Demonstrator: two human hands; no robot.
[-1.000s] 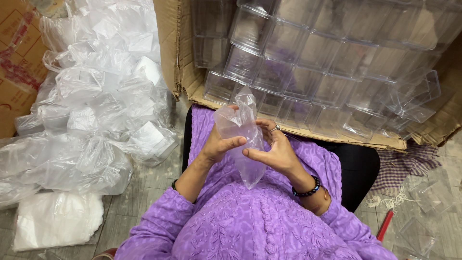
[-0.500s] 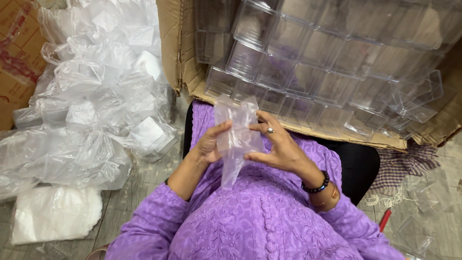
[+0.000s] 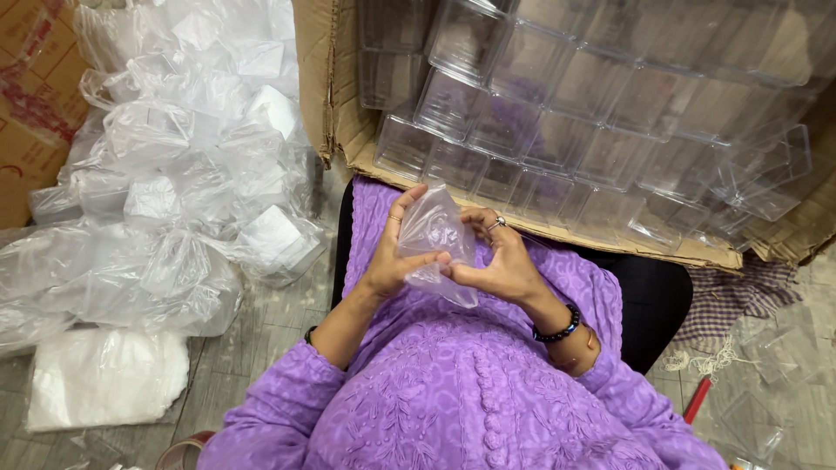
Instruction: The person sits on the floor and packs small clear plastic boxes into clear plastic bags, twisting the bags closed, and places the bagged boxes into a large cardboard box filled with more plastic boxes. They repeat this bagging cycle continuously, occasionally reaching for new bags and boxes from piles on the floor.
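Note:
Over my lap, both hands hold a small clear plastic bag (image 3: 435, 239). My left hand (image 3: 394, 252) grips its left side with thumb and fingers, a ring on one finger. My right hand (image 3: 492, 261) pinches its right side; it wears a ring and a black bead bracelet. The bag is crumpled between my palms, its lower end hanging down. Whether anything is inside the bag cannot be told. I wear a purple embroidered top (image 3: 470, 392).
An open cardboard box (image 3: 335, 113) in front holds several clear plastic boxes (image 3: 557, 96). A heap of bagged clear boxes (image 3: 187, 174) lies at left, with a white packet (image 3: 104, 379) below it. Loose clear boxes and a red tool (image 3: 697, 400) lie on the tiled floor at right.
The bag has been drawn in and crumpled between both hands; it stood taller and hung longer before. Both hands have closed in toward each other.

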